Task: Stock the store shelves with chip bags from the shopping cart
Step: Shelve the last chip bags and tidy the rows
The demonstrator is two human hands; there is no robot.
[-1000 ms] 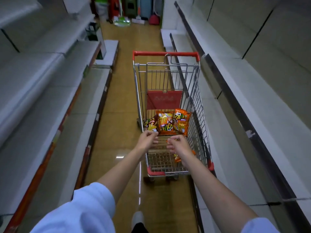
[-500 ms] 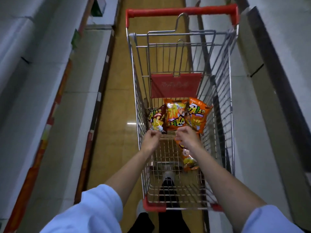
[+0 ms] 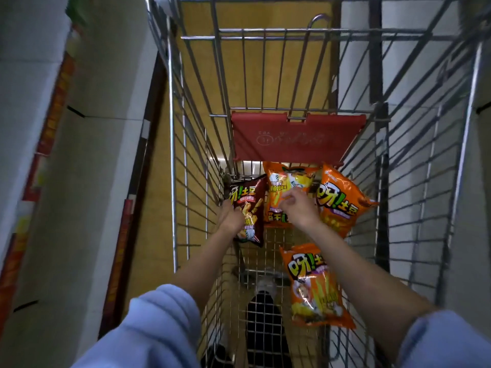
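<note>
I look down into a wire shopping cart (image 3: 186, 144). Several chip bags lie in it. My left hand (image 3: 229, 217) grips the left edge of a dark brown chip bag (image 3: 249, 205) at the cart's left wall. My right hand (image 3: 296, 208) lies on the middle orange chip bag (image 3: 281, 181), its fingers curled on the bag's front. Another orange bag (image 3: 341, 203) leans at the right wall. A fourth orange bag (image 3: 313, 285) lies flat on the cart floor, nearer to me, under my right forearm.
A red fold-down seat flap (image 3: 295, 136) hangs at the cart's far end above the bags. Bare white shelves (image 3: 87, 155) run along the left of the aisle, more white shelves (image 3: 483, 181) along the right. The yellow floor (image 3: 156, 181) shows through the wires.
My view has moved forward and down over the cart. Both hands have gone deeper into the basket; the left now holds the brown bag and the right is on the middle orange bag.
</note>
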